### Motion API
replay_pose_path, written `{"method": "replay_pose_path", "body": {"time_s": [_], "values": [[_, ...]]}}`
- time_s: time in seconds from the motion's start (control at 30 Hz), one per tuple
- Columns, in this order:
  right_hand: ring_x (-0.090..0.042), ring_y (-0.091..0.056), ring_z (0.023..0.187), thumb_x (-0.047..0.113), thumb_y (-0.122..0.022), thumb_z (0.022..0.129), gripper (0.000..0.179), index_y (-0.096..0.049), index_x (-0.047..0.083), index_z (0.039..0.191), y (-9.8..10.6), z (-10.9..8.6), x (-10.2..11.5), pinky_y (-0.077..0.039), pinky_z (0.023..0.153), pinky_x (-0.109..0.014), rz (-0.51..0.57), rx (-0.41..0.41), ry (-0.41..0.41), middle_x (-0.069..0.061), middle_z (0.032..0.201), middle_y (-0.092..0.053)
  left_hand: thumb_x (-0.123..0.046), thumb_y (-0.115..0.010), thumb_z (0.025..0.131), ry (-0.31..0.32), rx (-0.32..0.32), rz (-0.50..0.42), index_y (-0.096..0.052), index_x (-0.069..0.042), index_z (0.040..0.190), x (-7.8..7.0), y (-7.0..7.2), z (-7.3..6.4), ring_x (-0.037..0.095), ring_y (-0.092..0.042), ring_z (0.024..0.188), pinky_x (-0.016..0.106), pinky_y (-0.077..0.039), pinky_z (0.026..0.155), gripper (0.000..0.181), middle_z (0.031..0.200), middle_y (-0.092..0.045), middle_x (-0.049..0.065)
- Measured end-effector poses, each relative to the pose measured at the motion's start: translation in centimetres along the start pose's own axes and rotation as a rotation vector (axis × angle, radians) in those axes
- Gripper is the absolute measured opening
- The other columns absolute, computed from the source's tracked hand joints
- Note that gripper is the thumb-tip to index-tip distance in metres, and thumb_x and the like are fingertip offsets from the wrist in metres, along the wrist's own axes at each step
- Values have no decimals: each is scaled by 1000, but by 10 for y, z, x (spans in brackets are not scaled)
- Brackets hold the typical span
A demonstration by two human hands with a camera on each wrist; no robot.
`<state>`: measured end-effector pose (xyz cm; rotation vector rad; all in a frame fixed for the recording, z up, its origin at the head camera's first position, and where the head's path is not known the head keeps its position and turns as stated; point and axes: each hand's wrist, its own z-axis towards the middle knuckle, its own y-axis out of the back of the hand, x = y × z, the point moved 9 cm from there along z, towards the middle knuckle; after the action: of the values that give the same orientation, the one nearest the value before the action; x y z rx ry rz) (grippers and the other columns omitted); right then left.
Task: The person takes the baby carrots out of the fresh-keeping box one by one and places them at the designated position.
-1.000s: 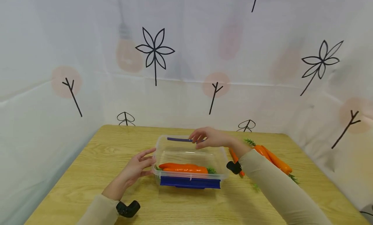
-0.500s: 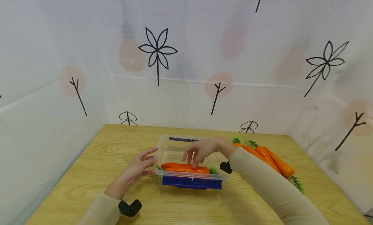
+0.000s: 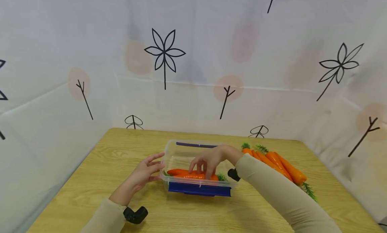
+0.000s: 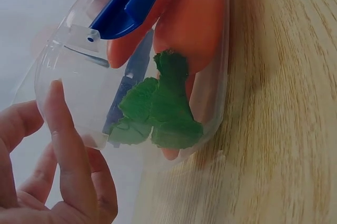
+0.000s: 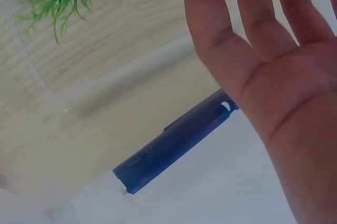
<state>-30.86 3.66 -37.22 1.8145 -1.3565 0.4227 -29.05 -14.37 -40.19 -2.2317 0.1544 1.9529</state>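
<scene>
A clear plastic box (image 3: 193, 182) with blue latches stands mid-table, its top uncovered. Orange carrots (image 3: 176, 173) with green tops (image 3: 222, 177) lie inside along the front wall. My left hand (image 3: 141, 174) touches the box's left end, fingers spread and relaxed; in the left wrist view its fingertips meet the clear wall (image 4: 84, 92). From the right, my right hand (image 3: 210, 158) reaches down into the box, thumb and fingers bent onto a carrot. The right wrist view shows its palm (image 5: 300, 81) near the far blue latch (image 5: 174, 145); its fingertips lie outside that view.
Several more carrots (image 3: 279, 164) lie in a bunch on the table to the right, partly behind the right sleeve (image 3: 281, 189). The wooden table (image 3: 99, 179) meets a white patterned curtain (image 3: 193, 105) at the back and sides.
My right hand has moved from above the far rim down and nearer, onto the carrots in the box. My left hand stays at the left end. The head view has shifted slightly.
</scene>
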Motion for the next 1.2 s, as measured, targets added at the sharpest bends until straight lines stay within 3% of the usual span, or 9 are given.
{"method": "replay_pose_path", "body": {"time_s": [0.17, 0.33, 0.57, 0.73, 0.87, 1.0, 1.2], "values": [[-15, -56, 81, -4, -66, 82, 61, -46, 22, 133, -4, 0, -1, -49, 65, -26, 31, 56, -12, -4, 114, -53, -14, -59, 93, -8, 14, 1, -37, -6, 142, -1, 0, -1, 31, -54, 105, 28, -54, 69, 54, 130, -46, 23], [-17, -59, 94, -2, -67, 82, 61, -46, 27, 133, -5, -4, -4, -52, 71, -30, 14, 50, -26, -1, 119, -47, -15, -60, 92, -15, 25, -8, -36, -5, 142, -1, -1, -1, 33, -54, 105, 28, -54, 67, 56, 129, -48, 23], [-20, -60, 94, 0, -67, 82, 64, -43, 23, 137, -3, -15, 4, -53, 74, -32, 18, 18, 46, -4, 118, -49, -14, -60, 92, -20, 23, -17, -36, -4, 142, 2, -1, -1, 33, -54, 105, 28, -54, 67, 56, 129, -47, 23], [-22, -60, 92, 2, -65, 82, 65, -42, 23, 138, 5, -27, 14, -53, 72, -33, -7, -72, 126, -5, 118, -49, -11, -57, 93, -27, 16, -19, -36, -4, 142, 2, -1, -2, 31, -55, 103, 28, -54, 67, 54, 128, -48, 23], [-21, -59, 97, 2, -63, 83, 66, -40, 28, 139, 9, -37, 17, -52, 77, -34, -49, -161, 143, -3, 120, -48, -10, -56, 94, -25, 9, -19, -36, -3, 142, 3, -1, -2, 30, -56, 102, 27, -54, 67, 52, 129, -46, 25], [-24, -56, 101, 2, -63, 84, 67, -38, 28, 140, 16, -49, 17, -51, 79, -35, -21, -275, 145, -7, 122, -45, -12, -58, 93, -17, 8, -24, -36, -4, 142, 5, 0, -2, 31, -55, 103, 27, -54, 67, 54, 131, -44, 25], [-29, -53, 104, 7, -61, 87, 64, -33, 23, 142, 26, -70, 15, -51, 78, -39, 9, -430, 214, -11, 124, -44, -12, -58, 93, -23, 17, -26, -35, -4, 143, 6, 0, -2, 31, -54, 104, 28, -54, 68, 55, 131, -44, 24]]}}
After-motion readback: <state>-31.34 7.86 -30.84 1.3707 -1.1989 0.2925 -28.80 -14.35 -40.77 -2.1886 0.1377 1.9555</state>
